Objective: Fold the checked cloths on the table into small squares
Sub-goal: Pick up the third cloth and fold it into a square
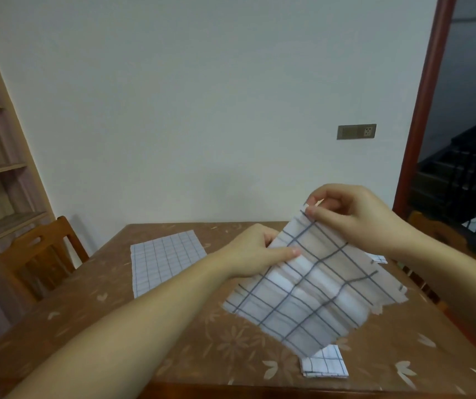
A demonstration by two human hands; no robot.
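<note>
While both hands, the left hand (255, 250) and right hand (355, 217), pinch the white blue-checked cloth (308, 286) with closed fingers above the brown flower-patterned surface (173, 341), a first fold seems under way, calling next for edges brought level.

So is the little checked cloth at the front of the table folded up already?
Yes, folded. The small cloth lies as a little square with stacked layered edges showing, beneath the lifted cloth.

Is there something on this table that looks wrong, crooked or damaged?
Nothing looks damaged or spilled. The cloth in the hands is lifted and wrinkled, which is normal mid-fold. A flat cloth lies slightly askew at the far left of the table, and a folded square sits near the front edge.
</note>
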